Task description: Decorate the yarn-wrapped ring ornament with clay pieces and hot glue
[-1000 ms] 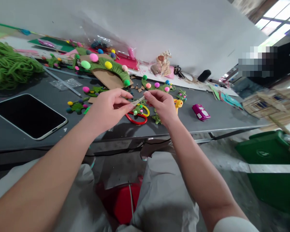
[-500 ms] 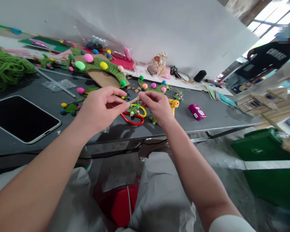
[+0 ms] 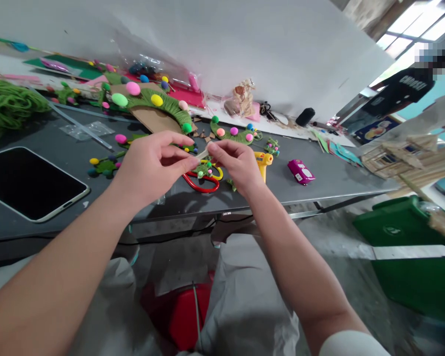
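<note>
Between my two hands is a small pale strip (image 3: 202, 154), too small to tell its kind. My left hand (image 3: 150, 160) pinches one end between thumb and fingers. The thumb and forefinger of my right hand (image 3: 234, 160) close on the other end. Below them on the table lie scissors (image 3: 202, 190) with red and yellow handles, and a small green piece with pompoms (image 3: 203, 169) rests over them. A yellow glue gun (image 3: 264, 160) is just right of my right hand, partly hidden by it.
A tablet or large phone (image 3: 33, 183) lies at left, below a heap of green yarn (image 3: 11, 101). Behind my hands is a green yarn-wrapped arc with pompoms (image 3: 166, 109). A purple packet (image 3: 301, 172) sits at right. Beyond the table stand a green bin (image 3: 396, 222) and a person (image 3: 400, 96).
Both hands still pinch the pale strip, and my right fingertips have shifted slightly toward the left. The whole view has moved a little. In the background, the person has changed posture.
</note>
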A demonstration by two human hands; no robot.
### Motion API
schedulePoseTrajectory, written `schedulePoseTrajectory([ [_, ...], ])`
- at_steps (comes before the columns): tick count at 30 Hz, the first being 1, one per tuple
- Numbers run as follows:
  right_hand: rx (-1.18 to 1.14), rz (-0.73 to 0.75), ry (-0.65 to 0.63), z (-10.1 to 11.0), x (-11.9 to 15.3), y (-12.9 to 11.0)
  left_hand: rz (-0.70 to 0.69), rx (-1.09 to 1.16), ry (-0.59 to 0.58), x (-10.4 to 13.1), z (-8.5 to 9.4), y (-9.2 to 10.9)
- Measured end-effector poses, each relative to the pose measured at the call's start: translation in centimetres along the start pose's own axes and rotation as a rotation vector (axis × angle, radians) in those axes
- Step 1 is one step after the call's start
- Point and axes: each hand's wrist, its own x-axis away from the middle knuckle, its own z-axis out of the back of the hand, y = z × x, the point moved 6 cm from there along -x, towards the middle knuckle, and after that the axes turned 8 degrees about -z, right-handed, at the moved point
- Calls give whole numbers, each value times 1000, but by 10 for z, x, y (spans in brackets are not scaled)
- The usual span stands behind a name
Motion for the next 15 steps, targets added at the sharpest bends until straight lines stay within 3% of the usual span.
schedulePoseTrajectory([
  [2, -2, 2, 22, 4, 0, -1, 46, 88, -18, 1, -3, -3],
  [7, 91, 4, -115, -11, 6, 3, 97, 246, -89, 2, -12, -7],
  [15, 94, 61, -46, -5, 2, 0, 89, 147, -42, 2, -5, -7],
])
